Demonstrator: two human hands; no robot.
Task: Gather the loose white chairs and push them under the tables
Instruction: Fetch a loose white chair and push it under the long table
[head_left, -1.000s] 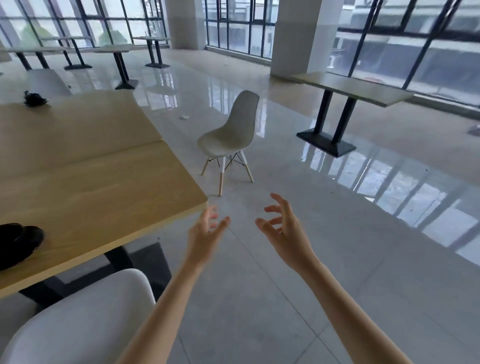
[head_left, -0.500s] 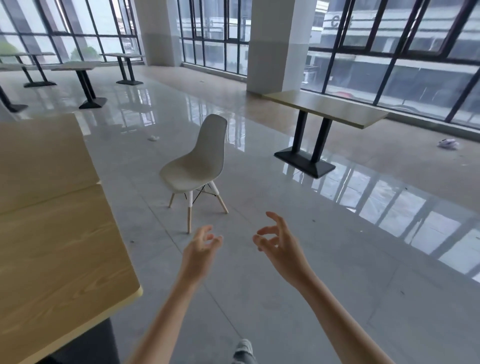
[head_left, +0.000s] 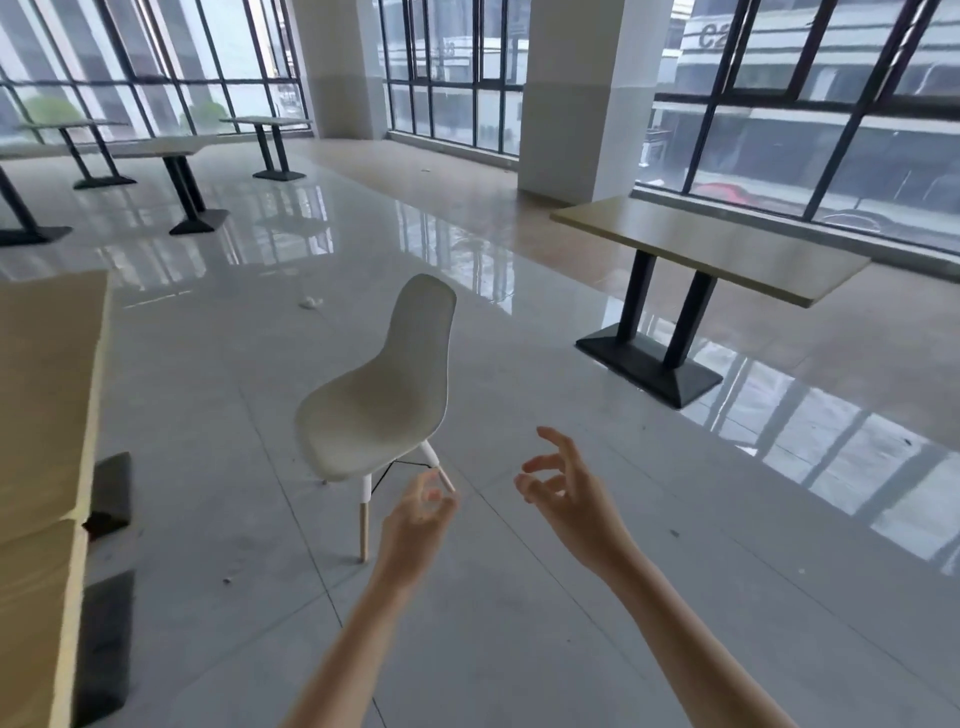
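A single white chair (head_left: 382, 400) with pale wooden legs is being shown standing upright and alone on the glossy tiled floor (head_left: 519, 597), its seat facing left toward the long wooden table (head_left: 47, 415) whose edge is being cut off by the left side of the view; the chair is standing apart from that table, not tucked under it. Just in front of the chair, both bare hands are being held out in the air, touching nothing. The left hand (head_left: 415, 525) is being held with its fingers loosely curled and slightly parted, overlapping the chair's near right leg in the view. The right hand (head_left: 569, 499) is being held to the right of the chair, fingers spread and bent, palm turned left. Well to the right of the chair, a second table (head_left: 711, 249) on a black base is standing near the windows (head_left: 805, 104), and beyond the chair more tables (head_left: 171, 148) are being seen.
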